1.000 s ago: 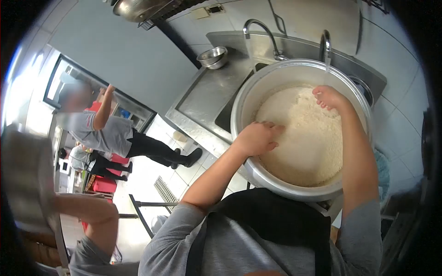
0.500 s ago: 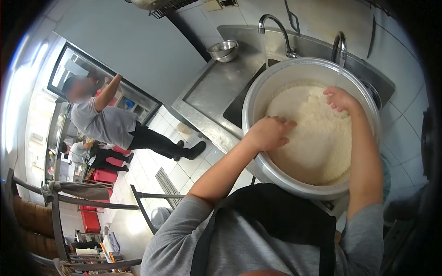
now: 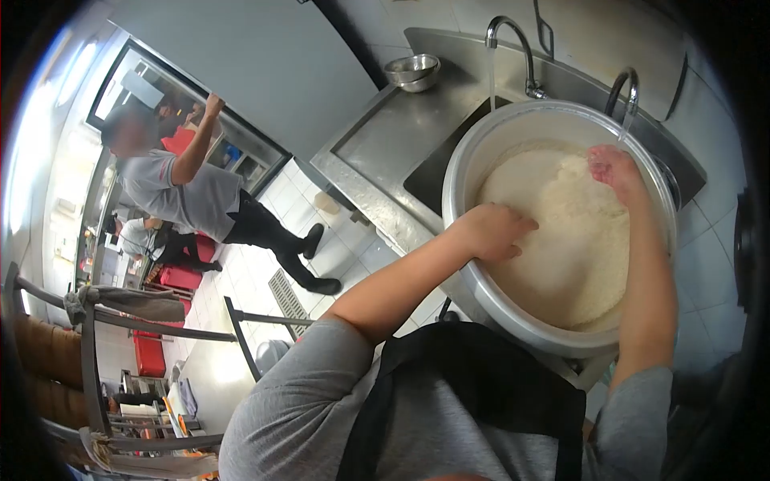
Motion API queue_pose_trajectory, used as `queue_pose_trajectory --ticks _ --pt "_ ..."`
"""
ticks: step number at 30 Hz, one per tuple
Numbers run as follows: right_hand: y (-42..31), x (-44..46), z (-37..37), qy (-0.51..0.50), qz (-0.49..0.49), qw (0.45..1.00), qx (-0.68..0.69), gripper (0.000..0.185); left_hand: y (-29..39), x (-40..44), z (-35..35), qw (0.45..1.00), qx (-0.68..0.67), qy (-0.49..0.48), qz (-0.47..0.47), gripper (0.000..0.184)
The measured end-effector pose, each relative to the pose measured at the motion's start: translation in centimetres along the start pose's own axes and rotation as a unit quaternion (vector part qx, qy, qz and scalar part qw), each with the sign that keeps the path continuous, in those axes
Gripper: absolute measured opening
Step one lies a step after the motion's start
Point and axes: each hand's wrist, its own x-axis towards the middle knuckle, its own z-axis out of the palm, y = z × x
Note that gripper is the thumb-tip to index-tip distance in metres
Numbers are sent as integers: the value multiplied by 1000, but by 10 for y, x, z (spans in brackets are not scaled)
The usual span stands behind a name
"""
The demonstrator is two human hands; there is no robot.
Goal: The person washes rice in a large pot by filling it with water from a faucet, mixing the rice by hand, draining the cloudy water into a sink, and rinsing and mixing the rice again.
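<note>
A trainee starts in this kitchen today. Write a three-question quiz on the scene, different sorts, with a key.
1. What stands on the steel counter? A) a kettle; B) metal bowls; C) a wooden crate.
2. True or false: water is running from both faucets.
3. Fill in: at the large metal pot of pale grains, the hand nearer a falling stream is the camera wearer's ____ hand.

Key: 1. B. 2. True. 3. right.

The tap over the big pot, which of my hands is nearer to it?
Right. Your right hand is just below the spout of the tap; your left hand is farther away, reaching over the left rim of the pot.
</note>
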Motion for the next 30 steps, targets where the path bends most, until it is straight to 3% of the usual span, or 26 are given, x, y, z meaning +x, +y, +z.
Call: queue_pose_trajectory --ticks 5,8,14,20,22,23,26,29,30 --pt "3 -1 11 47 84 995 10 35 1 -2 -2 1000 -1 21 -2 48" --pt "8 2 17 112 79 990 33 38 -1 -6 7 999 -2 35 12 49" --pt "27 13 5 143 39 987 61 45 3 -6 3 999 -22 42 8 48" --pt "53 36 -2 46 147 986 -69 47 -2 -8 -1 998 -15 65 6 48" --pt "48 27 11 164 29 939 -301 46 1 -10 0 998 -16 53 -6 48" --pt "40 22 16 222 -39 885 -407 47 -3 -8 5 998 -5 61 8 47" --pt "61 46 -36 222 -156 784 -558 49 -2 -8 7 999 14 29 -22 45" --pt "69 64 -71 232 -88 858 -450 43 2 -9 4 999 29 15 -43 43" --pt "66 64 -68 170 -12 925 -340 40 3 -8 5 998 36 12 -45 42"
